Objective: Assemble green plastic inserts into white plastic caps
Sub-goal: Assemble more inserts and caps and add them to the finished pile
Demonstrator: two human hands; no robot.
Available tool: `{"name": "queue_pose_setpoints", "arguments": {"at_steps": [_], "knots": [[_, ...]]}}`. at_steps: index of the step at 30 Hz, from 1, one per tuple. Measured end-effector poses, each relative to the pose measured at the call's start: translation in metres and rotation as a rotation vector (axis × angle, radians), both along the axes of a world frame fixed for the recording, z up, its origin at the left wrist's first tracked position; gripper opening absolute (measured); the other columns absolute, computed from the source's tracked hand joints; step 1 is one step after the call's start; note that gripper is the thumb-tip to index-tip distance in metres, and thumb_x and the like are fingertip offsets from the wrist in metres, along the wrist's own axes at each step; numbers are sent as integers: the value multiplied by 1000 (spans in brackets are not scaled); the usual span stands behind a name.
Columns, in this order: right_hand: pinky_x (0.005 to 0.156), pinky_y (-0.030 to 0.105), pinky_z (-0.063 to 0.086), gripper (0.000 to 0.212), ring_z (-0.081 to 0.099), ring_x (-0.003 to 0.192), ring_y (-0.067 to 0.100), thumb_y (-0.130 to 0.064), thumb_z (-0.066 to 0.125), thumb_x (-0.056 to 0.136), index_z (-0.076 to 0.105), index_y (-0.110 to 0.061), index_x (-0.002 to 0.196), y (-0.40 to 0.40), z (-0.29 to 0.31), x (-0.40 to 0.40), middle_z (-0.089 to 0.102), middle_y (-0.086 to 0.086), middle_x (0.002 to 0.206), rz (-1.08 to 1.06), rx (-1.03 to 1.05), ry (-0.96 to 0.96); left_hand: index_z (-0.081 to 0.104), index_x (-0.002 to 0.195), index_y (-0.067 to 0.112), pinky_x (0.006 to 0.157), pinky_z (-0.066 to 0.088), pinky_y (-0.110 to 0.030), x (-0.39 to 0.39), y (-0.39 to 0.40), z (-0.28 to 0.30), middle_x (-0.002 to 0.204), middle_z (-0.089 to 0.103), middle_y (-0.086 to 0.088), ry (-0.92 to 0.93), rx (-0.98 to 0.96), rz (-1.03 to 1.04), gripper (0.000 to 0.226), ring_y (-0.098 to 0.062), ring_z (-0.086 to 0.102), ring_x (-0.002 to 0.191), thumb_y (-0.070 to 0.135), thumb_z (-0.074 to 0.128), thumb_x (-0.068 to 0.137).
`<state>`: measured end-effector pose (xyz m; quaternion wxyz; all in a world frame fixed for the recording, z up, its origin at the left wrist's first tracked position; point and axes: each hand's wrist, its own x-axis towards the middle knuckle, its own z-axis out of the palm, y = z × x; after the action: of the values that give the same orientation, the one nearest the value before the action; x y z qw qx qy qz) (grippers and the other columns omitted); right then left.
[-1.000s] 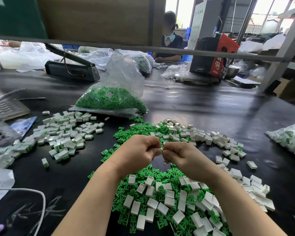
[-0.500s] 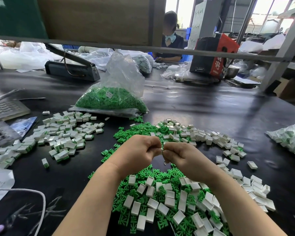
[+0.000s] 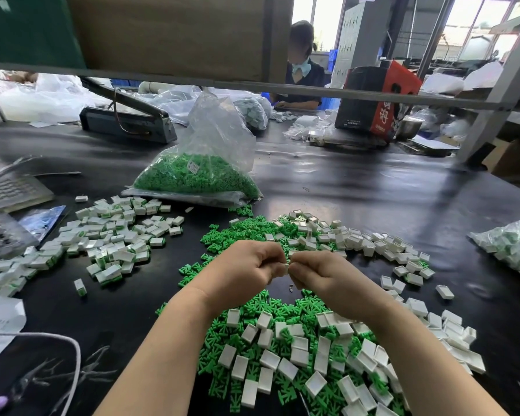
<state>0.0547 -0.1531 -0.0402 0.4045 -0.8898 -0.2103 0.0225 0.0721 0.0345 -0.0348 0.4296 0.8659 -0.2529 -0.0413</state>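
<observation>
We see two bare hands meeting in the middle, just above a dark shiny table. The left hand has its fingers curled in, and the right hand has its fingers curled in too. Both hands pinch one small white plastic cap between their fingertips, right where the hands touch. We cannot tell if a green piece is inside it, because the fingers hide most of it. Under the wrists lies a big heap of small green plastic inserts shaped like little crosses, and many empty white plastic caps lie on top of that heap and spread off to the right. To the left, apart from the heap, sits a pile of finished white caps with green showing at their edges. Behind the hands stands a clear plastic bag full of green inserts, with its top bunched up. At the right edge we see another clear plastic bag holding white and green pieces. Far back on the left lies a dark metal bag sealer with a long handle. Across the table another person in a dark top sits near a red and black box. A thin white cord curves at the lower left.
</observation>
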Motion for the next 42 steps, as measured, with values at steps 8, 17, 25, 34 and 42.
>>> {"name": "queue_pose_setpoints", "arguments": {"at_steps": [8, 17, 25, 34, 42], "knots": [[61, 36, 37, 31, 42, 62, 11, -18, 52, 100, 51, -22, 69, 5, -3, 3, 50, 2, 67, -62, 93, -77, 67, 77, 19, 51, 39, -24, 3, -4, -3, 53, 56, 13, 26, -156, 72, 16, -9, 45, 51, 16, 64, 92], [56, 29, 31, 38, 38, 56, 11, -22, 42, 104, 57, -11, 71, 8, -1, 0, 45, -1, 62, -104, 299, 46, 67, 76, 20, 51, 43, -18, 4, -8, -4, 57, 60, 10, 34, -229, 84, 18, -5, 52, 53, 15, 64, 93], [48, 16, 27, 32, 33, 46, 4, -21, 47, 102, 50, -14, 71, 9, 3, 0, 41, -11, 51, -180, 528, 240, 65, 76, 21, 57, 49, -23, 6, -5, -6, 59, 63, 8, 28, -243, 126, 19, -6, 56, 55, 16, 63, 94], [54, 30, 28, 20, 33, 54, 9, -16, 54, 99, 57, -8, 81, 2, 2, 2, 40, -4, 59, -180, 265, -43, 68, 78, 17, 61, 51, -30, 5, -4, -4, 61, 65, 3, 90, -256, 121, 16, -9, 56, 57, 17, 63, 94], [54, 29, 29, 18, 34, 54, 8, -17, 57, 96, 55, -12, 79, 4, 3, 1, 42, -5, 59, -158, 121, -110, 67, 76, 14, 62, 51, -38, 4, -4, -5, 59, 65, 3, 116, -236, 115, 17, -13, 57, 58, 17, 65, 93]]}}
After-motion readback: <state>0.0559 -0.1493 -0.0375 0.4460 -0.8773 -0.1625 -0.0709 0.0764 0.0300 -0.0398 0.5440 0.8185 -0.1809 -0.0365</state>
